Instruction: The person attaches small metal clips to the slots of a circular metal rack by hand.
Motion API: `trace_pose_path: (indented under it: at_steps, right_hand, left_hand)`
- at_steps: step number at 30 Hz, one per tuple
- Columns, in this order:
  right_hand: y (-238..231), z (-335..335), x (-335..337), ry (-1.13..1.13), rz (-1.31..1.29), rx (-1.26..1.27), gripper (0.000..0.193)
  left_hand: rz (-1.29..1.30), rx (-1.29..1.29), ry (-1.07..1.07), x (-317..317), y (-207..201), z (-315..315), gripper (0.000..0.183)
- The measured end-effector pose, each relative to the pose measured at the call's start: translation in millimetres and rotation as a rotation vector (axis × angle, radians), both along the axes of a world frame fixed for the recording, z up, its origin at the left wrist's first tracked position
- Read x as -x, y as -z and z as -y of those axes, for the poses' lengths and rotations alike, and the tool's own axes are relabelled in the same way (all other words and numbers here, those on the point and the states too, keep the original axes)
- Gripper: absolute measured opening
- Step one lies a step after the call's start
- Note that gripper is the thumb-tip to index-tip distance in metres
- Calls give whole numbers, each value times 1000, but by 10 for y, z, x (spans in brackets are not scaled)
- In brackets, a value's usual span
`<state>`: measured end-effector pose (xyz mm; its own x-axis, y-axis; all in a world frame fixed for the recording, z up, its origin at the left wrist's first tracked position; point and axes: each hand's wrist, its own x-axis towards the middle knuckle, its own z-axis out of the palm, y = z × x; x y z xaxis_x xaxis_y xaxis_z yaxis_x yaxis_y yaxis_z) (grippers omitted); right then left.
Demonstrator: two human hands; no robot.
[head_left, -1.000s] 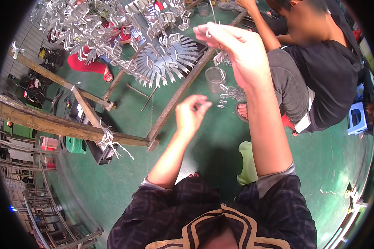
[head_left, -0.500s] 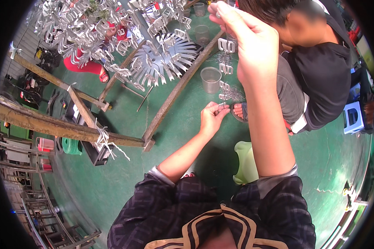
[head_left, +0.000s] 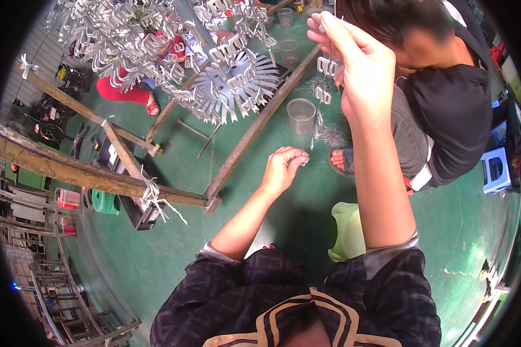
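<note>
A strand of small silvery metal pieces [head_left: 323, 96] on thin wire hangs between my two hands. My right hand [head_left: 369, 72] is raised high, its thumb and fingers pinched on the strand's upper end. Lower down, my left hand [head_left: 279, 172] pinches the bottom end, fingers closed round a small piece there. The lower pieces look thin, seen nearly edge-on. At the upper left, a rack [head_left: 228, 78] of grey metal strips on a post carries many similar hanging pieces.
A clear plastic cup [head_left: 301, 117] and loose wires [head_left: 331, 135] lie on the green floor. A wooden frame [head_left: 255, 130] crosses on the left. A crouching person in black [head_left: 448, 115] is close at right. A pale green stool [head_left: 346, 231] stands below my right arm.
My left hand has moved left and slightly down, drawing the strand's lower end leftward. My right hand has shifted a little right and down. The strand now slants.
</note>
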<state>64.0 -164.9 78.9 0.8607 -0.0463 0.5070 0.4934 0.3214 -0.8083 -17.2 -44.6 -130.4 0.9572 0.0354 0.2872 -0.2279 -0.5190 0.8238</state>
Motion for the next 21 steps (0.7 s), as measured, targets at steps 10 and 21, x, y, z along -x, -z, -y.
trace_pose_path:
  at_steps: [10, 21]
  right_hand:
    - [281, -49, -210, -267, -71, 55, 25]
    - [628, -403, -520, -563, -137, 0, 26]
  left_hand:
    - [165, -123, -89, 74, -866, -263, 10]
    - [230, -19, -285, -50, -1614, -348, 12]
